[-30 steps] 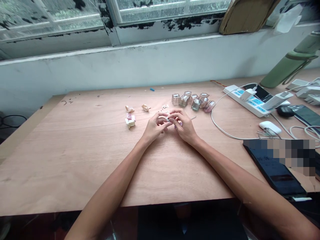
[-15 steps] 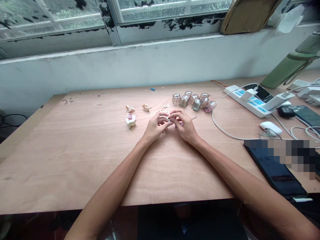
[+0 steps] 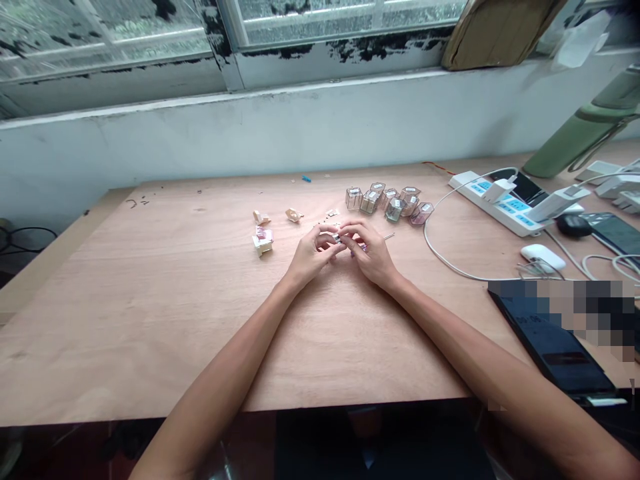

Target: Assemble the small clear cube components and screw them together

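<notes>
My left hand [image 3: 316,252] and my right hand [image 3: 369,252] meet over the middle of the table, fingertips pinched together. Between them is a small light-and-dark piece [image 3: 337,238], mostly covered by the fingers, its kind too small to tell. A thin light stick [image 3: 389,236] pokes out past the right hand. Something purple shows under the right fingers. Left of my hands sits a small cream-and-pink block assembly [image 3: 263,241], with two cream pieces [image 3: 294,215] [image 3: 261,217] behind it. Tiny loose cream pieces [image 3: 333,213] lie just beyond my fingertips.
Several clear lidded containers [image 3: 371,201] stand behind my right hand. To the right are a power strip [image 3: 500,202] with chargers, a white cable, an earbud case [image 3: 543,258], a black mouse [image 3: 573,225], a dark tablet-like device [image 3: 555,347] and a green bottle [image 3: 575,140].
Both hands stay in place, with the small piece between the fingertips turned slightly. The whole view has shifted a little.
</notes>
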`<action>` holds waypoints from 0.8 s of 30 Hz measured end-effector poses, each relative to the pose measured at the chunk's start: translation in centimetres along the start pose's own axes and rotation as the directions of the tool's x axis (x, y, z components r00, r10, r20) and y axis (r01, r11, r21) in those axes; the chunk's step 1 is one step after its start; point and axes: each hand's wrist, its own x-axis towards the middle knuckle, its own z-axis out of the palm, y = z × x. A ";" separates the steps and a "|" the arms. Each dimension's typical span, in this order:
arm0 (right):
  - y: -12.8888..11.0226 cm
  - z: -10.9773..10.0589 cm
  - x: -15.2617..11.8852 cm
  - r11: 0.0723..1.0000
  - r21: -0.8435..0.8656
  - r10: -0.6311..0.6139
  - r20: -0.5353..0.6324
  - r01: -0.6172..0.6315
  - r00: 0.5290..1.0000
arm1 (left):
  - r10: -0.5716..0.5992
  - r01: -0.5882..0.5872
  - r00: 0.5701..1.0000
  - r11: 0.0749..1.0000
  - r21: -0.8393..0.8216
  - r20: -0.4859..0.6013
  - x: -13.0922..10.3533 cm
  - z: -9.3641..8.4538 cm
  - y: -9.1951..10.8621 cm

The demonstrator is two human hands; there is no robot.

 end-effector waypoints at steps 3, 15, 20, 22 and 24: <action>-0.1 0.0 0.0 1.000 0.013 0.008 -0.003 -0.008 1.000 | -0.007 0.007 1.000 1.000 0.021 -0.003 -0.1 0.0 0.3; 0.1 0.0 0.0 0.998 0.024 0.055 -0.019 -0.055 0.998 | -0.020 0.020 1.000 0.999 0.039 -0.004 -0.1 0.2 0.6; 0.1 -0.1 0.0 0.994 0.041 0.098 -0.013 -0.097 0.995 | -0.019 0.019 1.000 0.999 0.027 0.004 -0.1 0.1 0.7; 0.1 -0.9 0.1 0.994 -0.002 0.105 -0.027 -0.105 0.994 | -0.021 0.021 1.000 0.999 0.028 -0.006 -0.1 0.1 0.6; 0.4 -2.2 0.3 0.993 -0.083 0.077 -0.026 -0.079 0.997 | -0.028 0.029 0.999 0.999 0.038 -0.021 -0.1 0.1 0.5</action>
